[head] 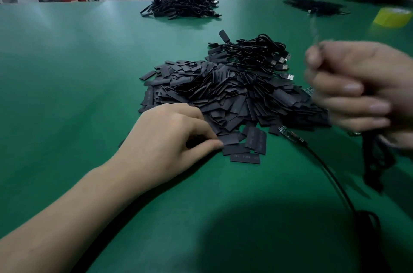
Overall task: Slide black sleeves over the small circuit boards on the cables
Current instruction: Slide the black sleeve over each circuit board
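Head camera, over a green desk (67, 71): a heap of black sleeves (223, 94) lies at centre frame. Lower left of centre, a person's left hand (176, 136) has its fingers curled together, pinching one sleeve (195, 141) at the heap's near edge. At the right edge the blurred right hand (362, 91) has its fingers clamped round a bundle of black cables (375, 161) hanging below it. Between the hands a small circuit board (290, 135) lies on the desk at the end of a cable (330, 174), just beside the heap. Cables with USB plugs (257, 51) sit behind the heap, another cable pile (185, 2) at upper centre, and a yellow tape roll (393, 16) at upper right.
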Tool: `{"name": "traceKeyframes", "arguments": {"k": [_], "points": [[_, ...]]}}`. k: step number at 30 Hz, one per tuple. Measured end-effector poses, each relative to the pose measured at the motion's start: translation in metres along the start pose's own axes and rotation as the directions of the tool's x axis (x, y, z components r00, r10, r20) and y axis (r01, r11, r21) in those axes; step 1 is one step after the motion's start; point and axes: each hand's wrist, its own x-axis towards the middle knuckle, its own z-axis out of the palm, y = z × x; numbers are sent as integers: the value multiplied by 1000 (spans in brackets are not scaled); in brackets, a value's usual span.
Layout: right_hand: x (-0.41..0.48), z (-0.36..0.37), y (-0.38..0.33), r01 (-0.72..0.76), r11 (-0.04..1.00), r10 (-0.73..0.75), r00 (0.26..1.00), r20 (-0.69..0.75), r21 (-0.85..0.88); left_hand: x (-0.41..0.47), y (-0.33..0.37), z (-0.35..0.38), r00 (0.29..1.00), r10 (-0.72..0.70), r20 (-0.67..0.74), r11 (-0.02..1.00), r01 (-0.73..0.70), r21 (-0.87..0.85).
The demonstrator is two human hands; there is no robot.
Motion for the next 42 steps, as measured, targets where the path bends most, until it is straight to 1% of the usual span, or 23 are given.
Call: {"name": "traceKeyframes", "arguments": {"k": [1,2,3,4,5,7,10,12,13,14,15,16,17,18,19,21,24,27,30,35,38,40,42], "points": [[1,2,5,-1,986,-12,997,-74,-169,1,0,0,1000,13,-26,1000,-13,5],[3,5,13,-28,922,-36,987,-156,-386,1,0,1,998,12,-59,1000,-12,-10],[9,9,24,-52,802,-86,976,-200,-595,2,0,2,995,-8,-98,999,3,-53],[14,18,34,-64,685,-128,970,-206,-726,3,1,2,990,-44,-137,993,28,-119],[18,27,44,-56,629,-163,966,-201,-776,3,3,3,982,-92,-168,978,57,-200],[22,38,54,-64,622,-161,965,-208,-781,2,8,6,969,-193,-153,914,121,-387],[23,41,58,-69,710,-113,971,-211,-700,2,17,11,961,-274,-36,738,186,-649],[22,41,58,-68,776,-89,972,-215,-627,2,20,14,948,-317,-20,645,200,-738],[22,42,58,-67,805,-86,970,-227,-589,2,21,14,945,-325,-32,633,193,-749],[21,42,59,-71,831,-81,966,-246,-552,2,21,15,946,-316,-69,671,171,-721],[21,42,59,-72,848,-82,961,-265,-525,1,20,14,952,-281,-121,748,138,-649],[20,42,60,-76,864,-77,957,-280,-498,0,20,12,958,-226,-175,837,99,-537],[20,42,60,-73,870,-77,957,-281,-487,0,20,11,962,-166,-216,904,61,-424],[20,42,60,-69,867,-78,960,-271,-494,0,19,11,962,-124,-244,938,34,-344],[19,41,61,-62,851,-89,962,-258,-521,0,18,11,960,-111,-259,949,24,-315],[19,40,60,-40,814,-130,960,-249,-580,1,16,10,949,-173,-262,924,63,-378],[17,33,55,-36,770,-158,957,-245,-637,0,14,10,923,-316,-220,829,156,-538],[14,28,51,-71,646,-131,970,-203,-760,1,13,9,910,-362,-202,788,183,-588],[12,28,51,-85,614,-102,977,-186,-785,1,13,10,913,-360,-193,792,189,-581],[13,29,50,-80,585,-87,983,-161,-807,0,11,12,924,-326,-200,833,181,-522],[12,29,52,-101,555,-49,987,-153,-825,0,10,13,930,-314,-191,834,174,-524],[12,28,53,-117,546,-34,986,-162,-830,0,10,12,944,-282,-173,844,158,-513],[12,26,53,-129,563,-8,987,-161,-816,0,10,11,963,-233,-139,857,135,-497]]}}
